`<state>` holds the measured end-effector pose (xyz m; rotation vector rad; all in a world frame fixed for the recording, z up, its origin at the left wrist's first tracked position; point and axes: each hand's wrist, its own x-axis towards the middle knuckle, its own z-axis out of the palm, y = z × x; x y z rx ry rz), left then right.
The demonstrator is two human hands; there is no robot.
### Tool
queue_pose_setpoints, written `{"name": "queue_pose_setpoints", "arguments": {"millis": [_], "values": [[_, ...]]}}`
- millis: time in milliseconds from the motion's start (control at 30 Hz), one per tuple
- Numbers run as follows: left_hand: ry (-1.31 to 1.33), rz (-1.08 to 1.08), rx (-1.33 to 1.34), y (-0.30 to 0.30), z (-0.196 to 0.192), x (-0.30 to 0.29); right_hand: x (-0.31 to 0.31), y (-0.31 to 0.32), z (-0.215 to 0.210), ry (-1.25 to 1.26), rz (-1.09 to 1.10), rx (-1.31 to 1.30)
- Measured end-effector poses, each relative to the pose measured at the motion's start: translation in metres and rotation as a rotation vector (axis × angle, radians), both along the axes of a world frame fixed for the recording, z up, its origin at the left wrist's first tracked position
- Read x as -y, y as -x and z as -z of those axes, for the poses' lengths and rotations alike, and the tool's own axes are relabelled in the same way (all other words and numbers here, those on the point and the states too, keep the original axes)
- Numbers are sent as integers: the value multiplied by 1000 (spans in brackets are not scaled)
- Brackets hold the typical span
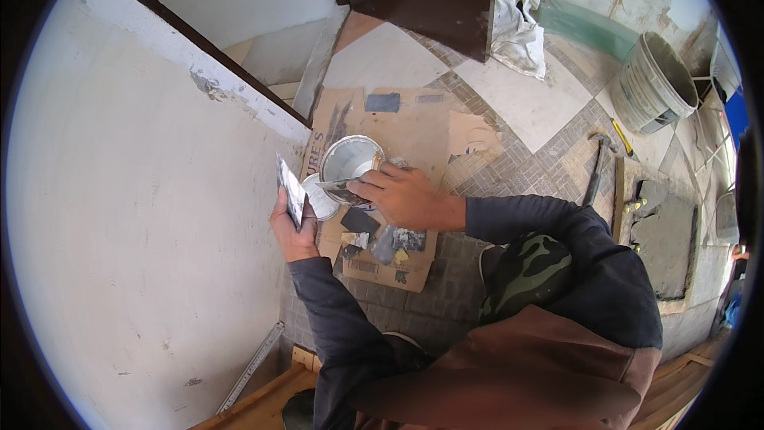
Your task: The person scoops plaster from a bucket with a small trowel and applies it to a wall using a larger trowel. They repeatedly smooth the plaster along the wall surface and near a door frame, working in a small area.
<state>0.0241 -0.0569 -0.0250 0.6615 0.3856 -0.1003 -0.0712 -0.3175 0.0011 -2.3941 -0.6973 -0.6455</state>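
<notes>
2 hands: both of yours are in view, each closed around a tool above a sheet of brown cardboard (422, 131) on the tiled floor.
Left hand: your left hand (298, 240) grips a flat metal plate (292, 193) by its lower part; the plate is tilted steeply and smeared with white.
Right hand: your right hand (399, 193) holds a scraper (341, 189), fingers wrapped around it, blade pointing left toward the plate; you cannot tell from here whether the 2 tools touch.
Pail: the whitish pail (338, 158) stands on the cardboard just beyond your hands, its mouth uncovered; your right hand and scraper overlap its near edge in view.
Round white piece: a round white piece (322, 204), lid or shallow tub unclear, lies between your left hand and the pail.
Scraps: dark flat pieces (360, 220) lie on the cardboard's near half.
Left side: a pale wall (135, 191) rises beside your left arm.
Right side: you have a hammer (594, 179), a yellow-handled tool (623, 142) and a large bucket (635, 95) on the floor, plus a wooden frame (622, 215) around grey mortar (664, 243).
</notes>
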Motion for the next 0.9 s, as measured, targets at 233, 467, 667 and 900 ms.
{"name": "queue_pose_setpoints", "arguments": {"millis": [233,467,667,900], "values": [[319,117,234,-41,-47,-59,29,7,14,-394,-130,-424],[310,249,127,-68,-157,-55,94,-24,-73,-658,-136,-735],[34,263,-58,-2,-246,-27,142,15,-170,-930,198,-830],[-37,281,-291,92,-416,16,130,93,-270,-1286,563,-1240]]}}
